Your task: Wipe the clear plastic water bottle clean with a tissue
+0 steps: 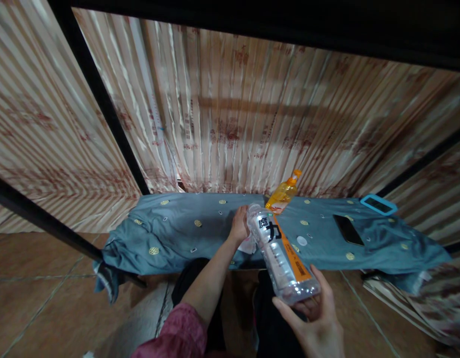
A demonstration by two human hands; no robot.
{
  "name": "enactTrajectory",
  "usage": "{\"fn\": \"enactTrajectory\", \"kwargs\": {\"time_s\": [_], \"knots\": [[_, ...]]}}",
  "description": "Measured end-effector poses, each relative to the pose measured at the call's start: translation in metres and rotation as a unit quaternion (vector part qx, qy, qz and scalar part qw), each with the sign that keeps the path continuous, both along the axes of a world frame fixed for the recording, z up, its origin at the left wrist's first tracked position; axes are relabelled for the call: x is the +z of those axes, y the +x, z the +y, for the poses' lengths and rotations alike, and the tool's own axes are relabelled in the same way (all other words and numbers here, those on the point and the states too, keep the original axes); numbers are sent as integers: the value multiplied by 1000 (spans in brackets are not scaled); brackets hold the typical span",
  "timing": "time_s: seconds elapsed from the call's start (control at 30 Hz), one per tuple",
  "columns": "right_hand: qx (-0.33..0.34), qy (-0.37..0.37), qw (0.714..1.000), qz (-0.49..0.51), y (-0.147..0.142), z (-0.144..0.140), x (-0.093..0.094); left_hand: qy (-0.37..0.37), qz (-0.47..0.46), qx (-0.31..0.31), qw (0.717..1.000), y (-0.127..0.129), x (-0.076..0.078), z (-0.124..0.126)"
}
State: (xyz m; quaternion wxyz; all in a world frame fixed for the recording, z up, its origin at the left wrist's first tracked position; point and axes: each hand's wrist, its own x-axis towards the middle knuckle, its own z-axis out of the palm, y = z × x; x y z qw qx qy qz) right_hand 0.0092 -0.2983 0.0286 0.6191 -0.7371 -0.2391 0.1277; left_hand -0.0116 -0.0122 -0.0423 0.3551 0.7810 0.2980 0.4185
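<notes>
A clear plastic bottle (276, 253) with a silver and orange label is held tilted above the cloth, its neck away from me and its base toward me. My right hand (317, 318) grips the base between thumb and fingers. At the neck, my left hand (239, 226) is closed around the side, its fingertips partly hidden behind the bottle. Below that hand lies something whitish and crumpled (248, 244), too unclear to name. Just beyond the neck stands a yellow bottle (282, 195) with an orange top. A small white disc (302, 241) lies right of the clear bottle.
A blue-grey patterned cloth (196, 238) covers the narrow table. On its right side are a dark phone (348, 229) and a light-blue-framed object (379, 204). Dark metal posts (110, 109) stand at the sides, with pleated curtains (230, 114) behind.
</notes>
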Motion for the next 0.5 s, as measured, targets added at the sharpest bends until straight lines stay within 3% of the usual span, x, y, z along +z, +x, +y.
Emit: {"fn": "enactTrajectory", "kwargs": {"time_s": [0.27, 0.5], "knots": [[5, -17, 1000, 18, 2, 0, -2, -14, 2, 23, 1000, 4, -5, 2], [31, -1, 998, 48, 19, 2, -16, -5, -17, 30, 999, 6, -9, 5]]}}
